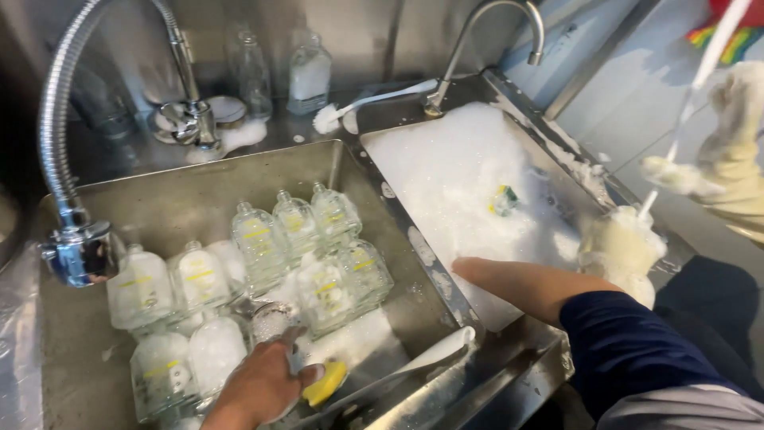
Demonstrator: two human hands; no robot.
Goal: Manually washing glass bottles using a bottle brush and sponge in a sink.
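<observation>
My left hand (263,386) is low in the left sink (159,203), closed around a yellow sponge (326,384), with its fingertips against a round bottle mouth (272,318). Several soapy glass bottles (294,239) with yellow labels lie packed in that sink. My right forearm (517,283), in a dark blue sleeve, reaches left into the right sink (477,87). That sink is full of white foam (446,167), and the hand itself is hidden under it.
Another person's foam-covered gloved hands (736,151) at the right hold a thin white brush handle and a foamy bottle (625,247). A yellow-green sponge (503,199) floats in the foam. White brushes lie on the back ledge (374,99) and front divider (438,354). A hose tap (76,247) hangs at left.
</observation>
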